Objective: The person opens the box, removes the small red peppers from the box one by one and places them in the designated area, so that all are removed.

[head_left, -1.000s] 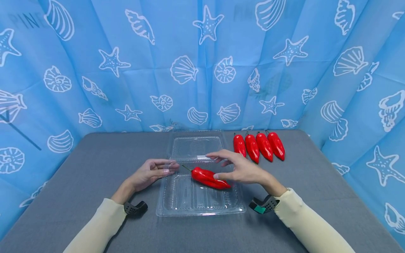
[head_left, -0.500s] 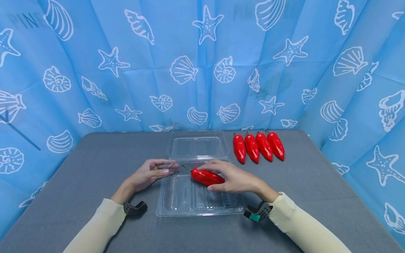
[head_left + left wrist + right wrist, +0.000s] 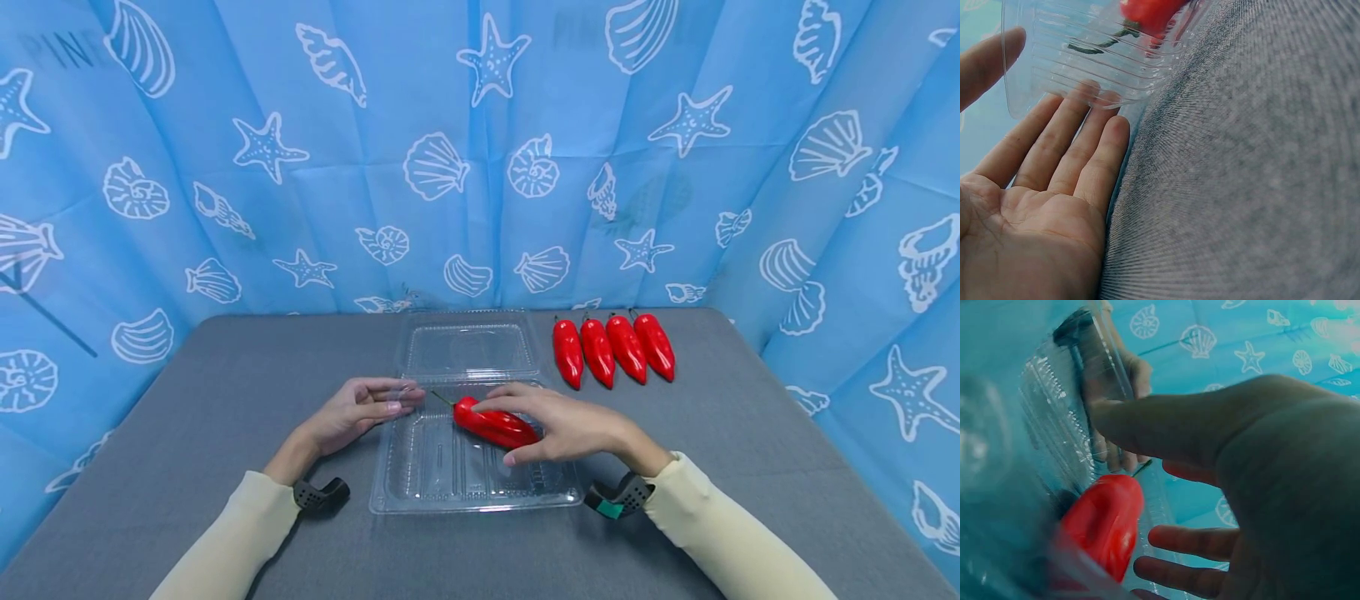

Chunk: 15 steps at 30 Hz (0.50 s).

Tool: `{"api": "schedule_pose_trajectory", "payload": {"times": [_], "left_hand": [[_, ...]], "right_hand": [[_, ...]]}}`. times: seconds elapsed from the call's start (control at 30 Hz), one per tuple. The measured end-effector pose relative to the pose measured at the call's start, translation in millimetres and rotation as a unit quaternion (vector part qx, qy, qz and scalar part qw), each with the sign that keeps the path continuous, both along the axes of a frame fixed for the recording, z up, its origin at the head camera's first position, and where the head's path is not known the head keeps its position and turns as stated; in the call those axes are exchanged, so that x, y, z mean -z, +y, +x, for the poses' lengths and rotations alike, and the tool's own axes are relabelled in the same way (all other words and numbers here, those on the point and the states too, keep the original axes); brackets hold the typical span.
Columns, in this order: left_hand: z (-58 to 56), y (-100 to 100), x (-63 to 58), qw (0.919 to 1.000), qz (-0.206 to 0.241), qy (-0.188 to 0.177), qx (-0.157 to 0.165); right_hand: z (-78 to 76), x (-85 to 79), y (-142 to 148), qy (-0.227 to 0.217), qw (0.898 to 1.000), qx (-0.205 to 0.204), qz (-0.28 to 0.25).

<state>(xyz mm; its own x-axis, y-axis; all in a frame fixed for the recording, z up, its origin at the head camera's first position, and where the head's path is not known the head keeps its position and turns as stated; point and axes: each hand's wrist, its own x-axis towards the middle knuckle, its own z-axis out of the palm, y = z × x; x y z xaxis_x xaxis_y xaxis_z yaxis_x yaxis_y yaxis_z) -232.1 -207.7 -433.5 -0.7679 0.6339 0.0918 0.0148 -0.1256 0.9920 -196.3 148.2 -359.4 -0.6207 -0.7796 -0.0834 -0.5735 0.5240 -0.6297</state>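
A red chili pepper [image 3: 491, 427] with a thin green stem lies slantwise in the base of a clear plastic clamshell container [image 3: 472, 506]. My right hand [image 3: 566, 427] arches over the pepper from the right, fingers parted and thumb on the near side. In the right wrist view a gap shows between those fingers and the pepper [image 3: 1110, 515]. At the container's left side is my left hand [image 3: 352, 419], palm facing in. The left wrist view shows its fingers [image 3: 1047, 147] straight, tips at the clear plastic wall and the thumb apart from them.
The container's hinged lid [image 3: 468, 346] lies folded back, away from me. Several more red peppers [image 3: 597, 354] form a row at the back right of the grey-covered table [image 3: 750, 433]. A blue seashell-patterned curtain [image 3: 480, 225] hangs behind and along the sides.
My right hand came down and left over the pepper, then drew slightly back to the right with its thumb spreading away. My left hand stays where it was.
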Motion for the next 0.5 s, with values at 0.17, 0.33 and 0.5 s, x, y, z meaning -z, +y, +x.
{"api": "schedule_pose_trajectory", "payload": {"times": [0.17, 0.33, 0.5], "left_hand": [[-0.3, 0.0, 0.3, 1.0, 0.004, -0.004, 0.001], [-0.6, -0.2, 0.6, 1.0, 0.006, -0.007, 0.001], [-0.3, -0.2, 0.7, 1.0, 0.004, -0.004, 0.001]], "right_hand": [[1.1, 5.0, -2.5, 0.005, 0.999, -0.009, 0.036], [3.3, 9.3, -7.1, 0.021, 0.999, 0.006, 0.047], [6.0, 11.1, -10.2, 0.029, 0.998, 0.005, 0.053]]}}
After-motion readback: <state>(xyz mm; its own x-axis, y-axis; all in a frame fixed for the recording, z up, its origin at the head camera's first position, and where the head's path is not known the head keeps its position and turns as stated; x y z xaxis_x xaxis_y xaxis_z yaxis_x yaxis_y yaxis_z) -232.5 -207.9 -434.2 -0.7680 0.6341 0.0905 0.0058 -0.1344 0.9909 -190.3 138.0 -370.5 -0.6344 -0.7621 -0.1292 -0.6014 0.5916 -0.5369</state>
